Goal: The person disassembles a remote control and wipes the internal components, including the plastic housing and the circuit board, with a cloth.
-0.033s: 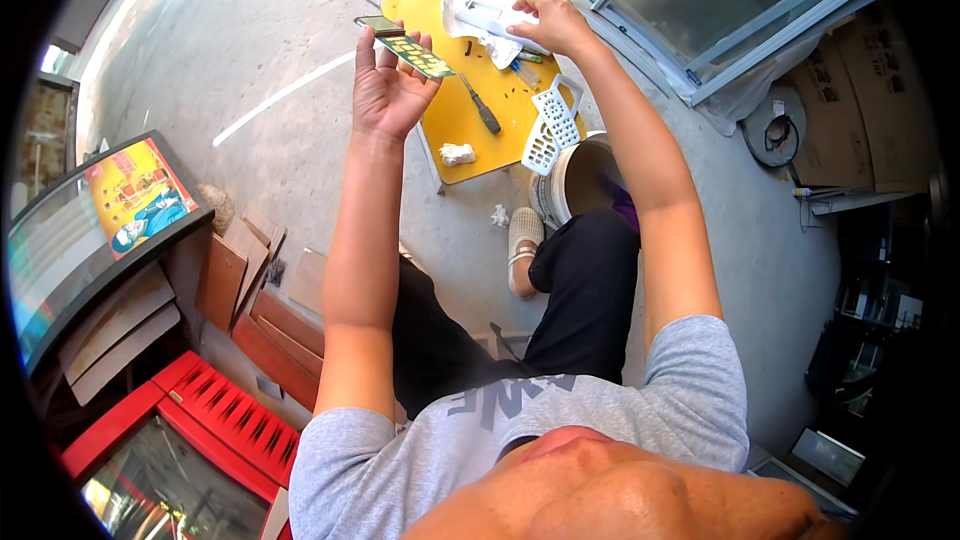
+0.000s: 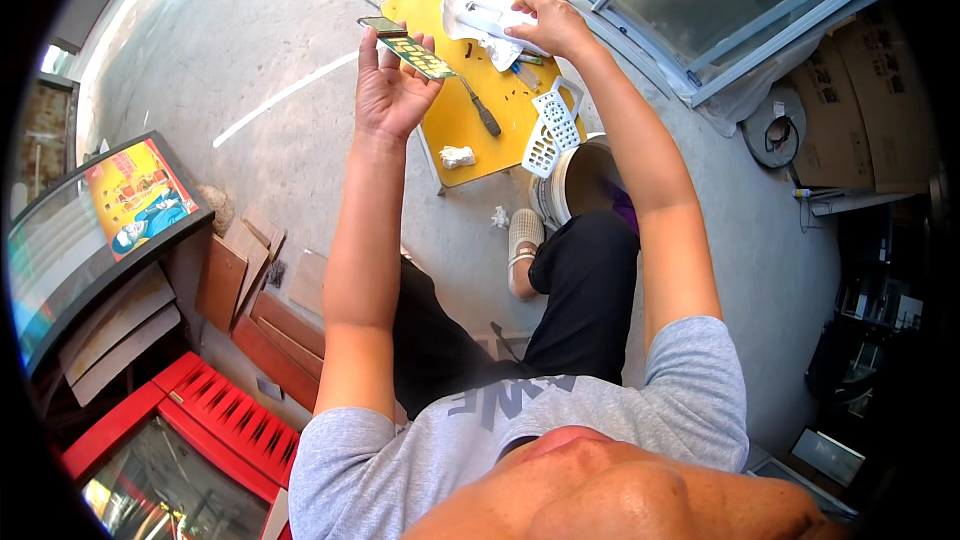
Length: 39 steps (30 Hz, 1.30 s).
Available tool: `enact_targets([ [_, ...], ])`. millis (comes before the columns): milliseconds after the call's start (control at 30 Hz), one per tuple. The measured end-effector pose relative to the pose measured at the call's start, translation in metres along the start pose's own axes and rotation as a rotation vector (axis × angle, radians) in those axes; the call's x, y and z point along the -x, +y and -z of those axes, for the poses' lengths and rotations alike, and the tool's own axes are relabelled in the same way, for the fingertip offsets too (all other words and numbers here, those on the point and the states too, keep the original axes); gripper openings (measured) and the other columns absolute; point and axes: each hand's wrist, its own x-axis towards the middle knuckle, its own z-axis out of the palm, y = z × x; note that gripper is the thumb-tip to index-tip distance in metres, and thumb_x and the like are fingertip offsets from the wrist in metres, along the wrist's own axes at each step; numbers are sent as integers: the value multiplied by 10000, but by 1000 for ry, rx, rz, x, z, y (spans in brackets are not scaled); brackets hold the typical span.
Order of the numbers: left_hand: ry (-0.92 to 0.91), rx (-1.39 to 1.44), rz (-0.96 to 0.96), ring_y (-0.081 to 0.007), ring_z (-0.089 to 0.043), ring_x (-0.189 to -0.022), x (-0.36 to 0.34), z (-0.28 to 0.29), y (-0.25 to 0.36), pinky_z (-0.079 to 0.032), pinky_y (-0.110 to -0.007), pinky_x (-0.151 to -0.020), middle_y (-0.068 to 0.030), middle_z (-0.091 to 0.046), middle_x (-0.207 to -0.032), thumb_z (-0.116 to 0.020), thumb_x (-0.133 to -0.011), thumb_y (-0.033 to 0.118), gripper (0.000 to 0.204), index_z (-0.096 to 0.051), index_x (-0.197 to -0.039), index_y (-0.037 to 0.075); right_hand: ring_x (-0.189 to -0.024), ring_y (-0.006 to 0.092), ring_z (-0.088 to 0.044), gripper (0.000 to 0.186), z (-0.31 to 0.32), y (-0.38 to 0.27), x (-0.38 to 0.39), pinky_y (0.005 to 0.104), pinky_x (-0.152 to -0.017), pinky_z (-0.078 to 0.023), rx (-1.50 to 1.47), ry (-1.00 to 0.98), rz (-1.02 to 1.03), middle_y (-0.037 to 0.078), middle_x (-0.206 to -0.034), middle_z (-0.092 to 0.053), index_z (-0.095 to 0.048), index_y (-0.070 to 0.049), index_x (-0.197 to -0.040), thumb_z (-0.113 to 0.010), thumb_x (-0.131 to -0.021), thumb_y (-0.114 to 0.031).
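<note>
My left hand is palm up, its fingers holding a green circuit board with gold-coloured pads and a small screen at one end. On the right, my right hand pinches a long white plastic casing over a crumpled white sheet. Beneath both hands stands a yellow table. A screwdriver with a dark handle lies on it, its tip near the board. White perforated plastic pieces rest at the table's right edge.
A bucket stands beside the table's near right corner. A crumpled white wad lies on the table. Glazed metal frames lean at the right. Brown boards and a red cabinet are at the left.
My left hand and the circuit board have shifted very slightly to the right. The white casing has changed its angle a little in my right hand.
</note>
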Motion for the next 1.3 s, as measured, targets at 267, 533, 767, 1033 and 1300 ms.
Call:
enact_targets([
  [267, -151, 21, 30, -322, -377, -1332, -33, -6, -21, -324, -450, -1088, -136, -410, -1357, -782, -791, 398, 579, -571, -1259, 131, -1080, 247, -632, 652, -6, -7, -10, 362, -930, -491, -14, -78, -7, 83, -1164, -662, -546, -150, -1259, -799, -721, -417],
  [533, -116, 22, -29, -332, -312, -1366, -56, -3, -26, -300, -438, -1115, -192, -405, -1410, -787, -790, 376, 592, -571, -1245, 65, -1050, 252, -642, 680, -10, 0, -13, 360, -918, -497, -28, -85, -8, 92, -1144, -667, -541, -140, -1273, -807, -699, -389],
  [767, -313, 169, 43, -362, -277, -1403, -43, -25, -27, -245, -460, -1168, -104, -519, -1346, -768, -813, 305, 533, -581, -1214, 8, -936, 222, -687, 730, 23, 39, -27, 345, -776, -576, -436, 174, -167, 120, -1109, -670, -563, -77, -1255, -810, -669, -437],
  [1033, -730, 431, 88, -381, -232, -1429, 4, -64, 8, -201, -438, -1194, -326, -267, -1485, -798, -766, 386, 654, -556, -1246, 13, -1017, 212, -657, 637, 8, 40, -34, 347, -865, -528, -224, 179, -236, 82, -1137, -666, -586, -127, -1231, -798, -702, -412],
  [1300, -771, 536, -27, -377, -171, -1450, 24, -46, 65, -154, -473, -1199, -334, -330, -1452, -840, -710, 267, 579, -622, -1137, -59, -1096, 204, -626, 568, -23, 9, -55, 445, -980, -422, -65, 52, -73, 32, -1170, -671, -611, -211, -1213, -775, -703, -399],
])
